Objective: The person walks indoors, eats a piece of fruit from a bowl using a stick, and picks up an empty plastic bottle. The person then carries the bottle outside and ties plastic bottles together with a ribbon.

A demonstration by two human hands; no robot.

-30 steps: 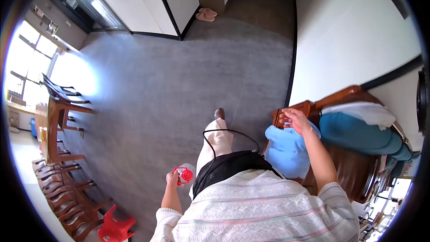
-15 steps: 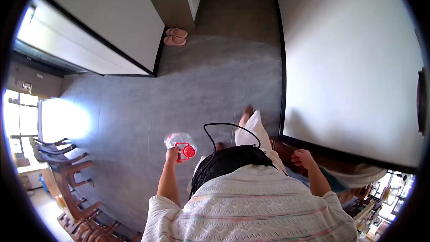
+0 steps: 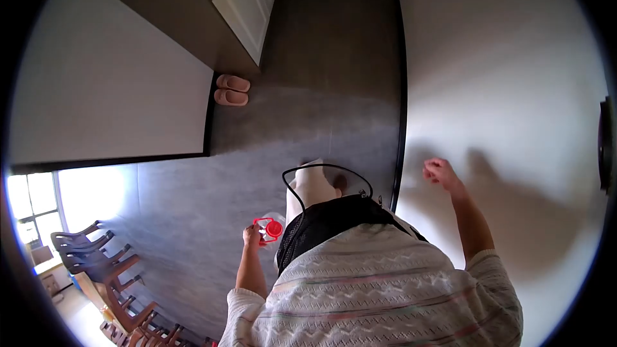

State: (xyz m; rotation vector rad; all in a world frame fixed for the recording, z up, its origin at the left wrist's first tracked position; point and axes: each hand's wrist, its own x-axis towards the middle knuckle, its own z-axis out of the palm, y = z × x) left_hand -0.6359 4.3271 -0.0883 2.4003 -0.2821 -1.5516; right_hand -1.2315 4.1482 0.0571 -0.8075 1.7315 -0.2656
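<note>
My left hand [image 3: 251,236] is closed round the red handle of a clear plastic jug [image 3: 274,229] with a red screw cap. The jug hangs low at my left side, its body mostly hidden below the cap and behind my leg. My right hand [image 3: 439,172] is raised out to the right in front of the white wall, fingers curled, with nothing visible in them. A black cable [image 3: 328,166] loops out from the black mesh bag [image 3: 340,212] at my waist.
Pink slippers [image 3: 232,90] sit by the corner of the left wall. Beyond them stands a white-doored cabinet [image 3: 247,6]. A long white wall [image 3: 495,90] runs along my right. Wooden chairs [image 3: 109,263] are at the lower left on the grey floor [image 3: 193,205].
I have walked forward, and the slippers and cabinet are nearer. My right hand has swung up and forward from beside my hip. The jug has drawn in closer to my leg.
</note>
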